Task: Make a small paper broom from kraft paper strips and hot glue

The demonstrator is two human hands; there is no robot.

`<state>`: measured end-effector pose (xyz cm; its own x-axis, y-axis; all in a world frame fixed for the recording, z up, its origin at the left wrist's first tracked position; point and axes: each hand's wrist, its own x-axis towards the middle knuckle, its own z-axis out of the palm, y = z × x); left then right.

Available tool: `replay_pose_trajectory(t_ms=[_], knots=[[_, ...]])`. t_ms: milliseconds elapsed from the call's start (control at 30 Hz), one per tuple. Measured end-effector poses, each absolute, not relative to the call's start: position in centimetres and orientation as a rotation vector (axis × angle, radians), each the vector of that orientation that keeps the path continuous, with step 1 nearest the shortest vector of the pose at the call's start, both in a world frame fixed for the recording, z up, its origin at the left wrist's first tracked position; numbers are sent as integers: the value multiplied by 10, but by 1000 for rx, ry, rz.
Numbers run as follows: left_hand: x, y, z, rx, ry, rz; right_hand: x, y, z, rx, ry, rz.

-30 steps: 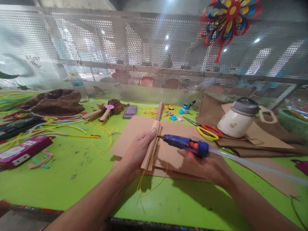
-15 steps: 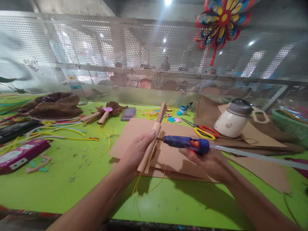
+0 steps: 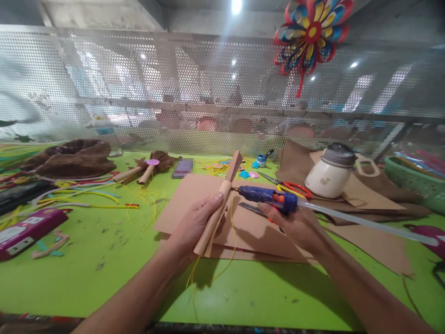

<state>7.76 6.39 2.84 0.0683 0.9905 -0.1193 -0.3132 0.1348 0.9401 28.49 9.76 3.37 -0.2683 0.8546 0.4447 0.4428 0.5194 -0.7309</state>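
My left hand [image 3: 203,215] is closed around a rolled brown paper tube [image 3: 213,222], which slants away from me. A pleated brown paper strip [image 3: 234,167] sticks out of its far end, and yellow strings [image 3: 233,236] hang from it. My right hand [image 3: 295,227] grips a blue glue gun [image 3: 257,194] with a long clear glue stick [image 3: 358,218] in its back. The gun's nozzle points left, at the tube's right side near its upper end; whether it touches, I cannot tell. Below the gun shows a flat grey strip [image 3: 252,208], partly hidden by my right hand.
Brown paper sheets [image 3: 181,204] lie under my hands on the green table [image 3: 104,287]. At right are scissors [image 3: 295,188], a white jar [image 3: 327,176] and a green basket [image 3: 413,185]. A pleated paper piece [image 3: 160,162], a purple power strip [image 3: 31,232] and brown cloth [image 3: 76,160] lie left.
The glue gun's nozzle has moved up along the tube towards its upper end. The grey strip below the gun has come into sight. The view has shifted slightly.
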Motion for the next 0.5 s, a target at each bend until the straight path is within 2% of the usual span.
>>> replay_pose_trajectory(t_ms=[333, 500], knots=[[75, 65, 25, 927, 1075, 1231, 281, 78, 42, -909, -2196, 698], [76, 64, 25, 925, 1058, 1247, 285, 84, 38, -1041, -2046, 741]])
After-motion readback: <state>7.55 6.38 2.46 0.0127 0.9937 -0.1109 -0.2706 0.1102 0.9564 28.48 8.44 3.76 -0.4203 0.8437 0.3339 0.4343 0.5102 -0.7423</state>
